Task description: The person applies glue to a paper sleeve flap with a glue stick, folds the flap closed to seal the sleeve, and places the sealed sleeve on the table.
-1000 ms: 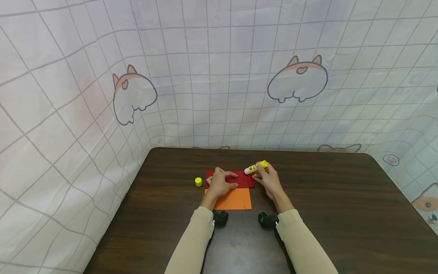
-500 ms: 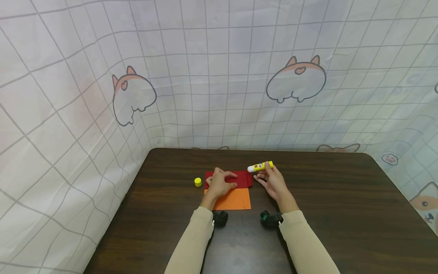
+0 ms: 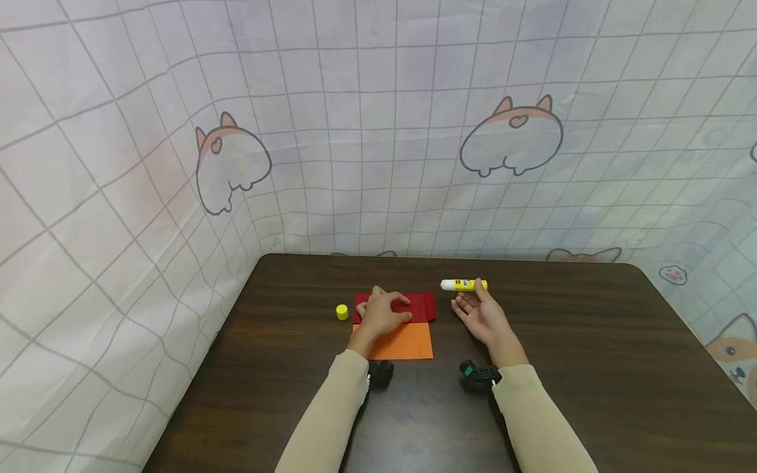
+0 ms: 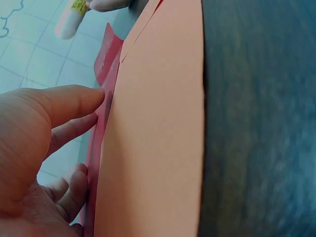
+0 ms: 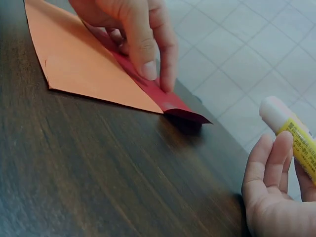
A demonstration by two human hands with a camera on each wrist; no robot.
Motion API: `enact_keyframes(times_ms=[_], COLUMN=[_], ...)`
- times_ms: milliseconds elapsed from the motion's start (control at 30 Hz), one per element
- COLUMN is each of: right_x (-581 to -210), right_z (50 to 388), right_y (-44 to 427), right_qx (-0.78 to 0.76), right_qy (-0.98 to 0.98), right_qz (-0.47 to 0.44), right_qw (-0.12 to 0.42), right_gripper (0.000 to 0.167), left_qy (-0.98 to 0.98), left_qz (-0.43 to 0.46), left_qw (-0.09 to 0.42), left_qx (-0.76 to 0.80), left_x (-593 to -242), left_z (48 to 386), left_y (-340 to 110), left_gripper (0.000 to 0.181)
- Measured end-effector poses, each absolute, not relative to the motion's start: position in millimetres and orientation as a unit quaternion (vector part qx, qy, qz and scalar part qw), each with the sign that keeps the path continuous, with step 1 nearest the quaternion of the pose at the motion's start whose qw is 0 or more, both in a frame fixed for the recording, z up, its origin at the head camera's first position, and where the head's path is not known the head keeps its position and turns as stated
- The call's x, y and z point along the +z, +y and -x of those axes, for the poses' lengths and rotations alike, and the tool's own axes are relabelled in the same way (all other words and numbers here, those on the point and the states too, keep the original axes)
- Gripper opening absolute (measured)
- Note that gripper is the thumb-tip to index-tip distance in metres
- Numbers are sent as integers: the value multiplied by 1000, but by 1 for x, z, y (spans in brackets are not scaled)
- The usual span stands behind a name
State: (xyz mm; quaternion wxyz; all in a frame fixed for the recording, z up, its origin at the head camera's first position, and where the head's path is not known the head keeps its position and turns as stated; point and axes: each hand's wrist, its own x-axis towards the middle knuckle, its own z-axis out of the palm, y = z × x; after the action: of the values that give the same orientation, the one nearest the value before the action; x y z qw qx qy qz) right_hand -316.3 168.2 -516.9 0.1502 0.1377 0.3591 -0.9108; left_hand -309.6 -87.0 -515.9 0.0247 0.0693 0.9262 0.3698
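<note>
Below the head view's centre, the left hand (image 3: 381, 315) is resting curved, parted fingers on red paper (image 3: 423, 307) beside orange paper (image 3: 414, 343); further right, fingers of the right hand (image 3: 487, 323) are pinching a glue stick (image 3: 460, 285). Leftmost, a yellow cap (image 3: 342, 312) is lying.

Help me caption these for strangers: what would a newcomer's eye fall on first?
Likely the rectangular orange paper and the red paper along its far edge, where the person's left hand rests, both vivid against the dark brown wooden table. Next, the yellow and white glue stick in the right hand, right of the paper, and a small round yellow cap left of it. Behind hangs a white gridded cloth with cartoon animals.
</note>
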Motion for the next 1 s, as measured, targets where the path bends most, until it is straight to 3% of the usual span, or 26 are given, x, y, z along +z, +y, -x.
enact_keyframes(times_ms=[467,667,1000], right_x=[-528,-530,-530], right_z=[315,313,311], right_y=[171,171,176], right_qx=[-929,-935,-946], right_qy=[313,299,267], right_qz=[-109,-97,-87], right_qw=[165,162,160], right_gripper=[34,31,40], left_qy=[912,909,908], left_qz=[-86,-106,-122], left_qw=[4,13,32], left_qx=[402,403,399], left_x=[-508,-509,-508], left_z=[308,312,316], left_y=[-76,-69,-62], left_gripper=[28,34,40])
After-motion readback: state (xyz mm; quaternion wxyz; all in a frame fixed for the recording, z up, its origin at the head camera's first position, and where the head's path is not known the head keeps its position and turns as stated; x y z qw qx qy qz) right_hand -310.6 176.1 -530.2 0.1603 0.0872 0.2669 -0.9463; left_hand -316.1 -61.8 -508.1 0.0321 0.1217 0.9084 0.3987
